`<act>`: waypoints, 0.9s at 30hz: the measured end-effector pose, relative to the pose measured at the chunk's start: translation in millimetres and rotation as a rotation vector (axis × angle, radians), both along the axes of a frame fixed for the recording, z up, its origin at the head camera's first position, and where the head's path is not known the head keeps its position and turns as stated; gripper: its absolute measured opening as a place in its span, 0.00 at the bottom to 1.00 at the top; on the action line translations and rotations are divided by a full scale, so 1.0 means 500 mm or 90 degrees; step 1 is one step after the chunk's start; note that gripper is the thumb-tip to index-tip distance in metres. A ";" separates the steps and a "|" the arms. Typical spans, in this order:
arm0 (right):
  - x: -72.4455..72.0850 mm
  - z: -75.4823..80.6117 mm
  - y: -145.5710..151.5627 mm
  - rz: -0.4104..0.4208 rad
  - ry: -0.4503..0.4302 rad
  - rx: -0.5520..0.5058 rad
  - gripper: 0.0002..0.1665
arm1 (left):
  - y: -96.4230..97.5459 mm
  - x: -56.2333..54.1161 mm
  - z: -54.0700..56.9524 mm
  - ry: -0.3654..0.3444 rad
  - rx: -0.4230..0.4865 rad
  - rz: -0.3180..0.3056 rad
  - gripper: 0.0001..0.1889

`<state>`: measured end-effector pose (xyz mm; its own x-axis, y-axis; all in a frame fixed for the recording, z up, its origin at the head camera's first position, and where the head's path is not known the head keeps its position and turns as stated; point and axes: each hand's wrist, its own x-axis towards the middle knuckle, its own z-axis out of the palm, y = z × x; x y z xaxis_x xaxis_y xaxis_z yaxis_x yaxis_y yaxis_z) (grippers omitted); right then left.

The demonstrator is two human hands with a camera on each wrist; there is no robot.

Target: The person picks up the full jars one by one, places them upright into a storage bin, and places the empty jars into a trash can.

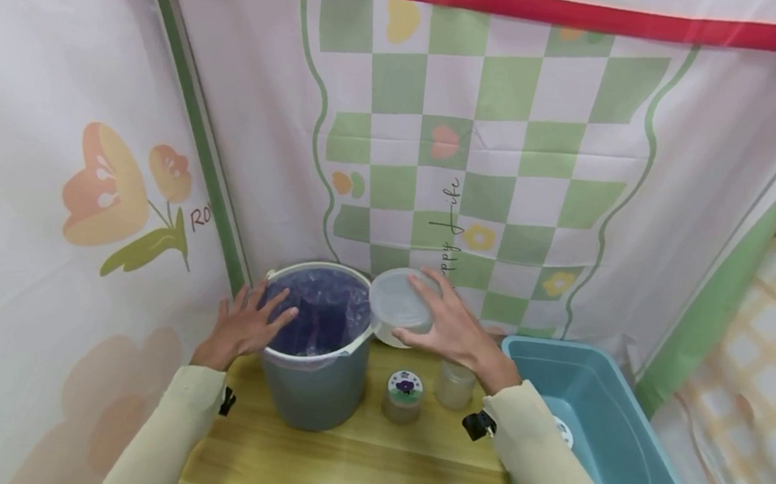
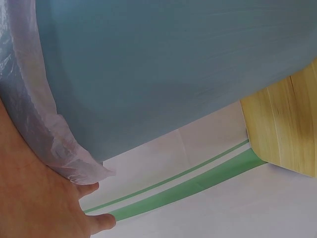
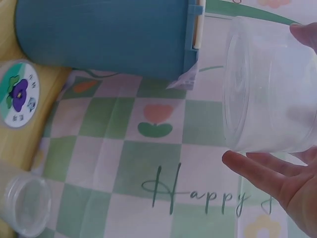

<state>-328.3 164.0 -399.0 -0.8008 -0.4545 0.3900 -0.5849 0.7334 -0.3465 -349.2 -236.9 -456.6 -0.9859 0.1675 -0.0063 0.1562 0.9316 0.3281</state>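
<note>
My right hand (image 1: 453, 326) grips a clear round plastic container (image 1: 401, 306) between thumb and fingers. It is held just right of the bucket's rim, with its flat whitish top facing up toward the head camera. In the right wrist view the container (image 3: 270, 87) looks see-through, and I make out nothing inside it. My left hand (image 1: 243, 325) spreads its fingers at the left rim of a blue-grey bucket (image 1: 313, 391) lined with a plastic bag (image 1: 354, 301). In the left wrist view that hand lies against the folded edge of the liner (image 2: 54, 134); it holds nothing.
On the wooden table (image 1: 352, 472) stand a small jar with a purple-flower label (image 1: 404, 395) and another clear jar (image 1: 454, 386). A teal basin (image 1: 628, 444) at the right has a white round label inside. Patterned cloth (image 1: 501, 159) hangs behind and at the sides.
</note>
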 end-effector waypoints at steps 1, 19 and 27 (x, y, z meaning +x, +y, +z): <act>-0.004 0.003 -0.006 -0.001 -0.001 0.002 0.60 | 0.000 -0.001 0.000 -0.001 -0.001 0.000 0.44; -0.068 0.046 -0.127 0.037 -0.063 0.018 0.60 | -0.001 -0.004 -0.004 0.005 -0.005 0.006 0.44; -0.086 0.041 -0.168 0.037 -0.099 0.032 0.60 | 0.001 -0.005 -0.005 -0.002 -0.006 0.015 0.46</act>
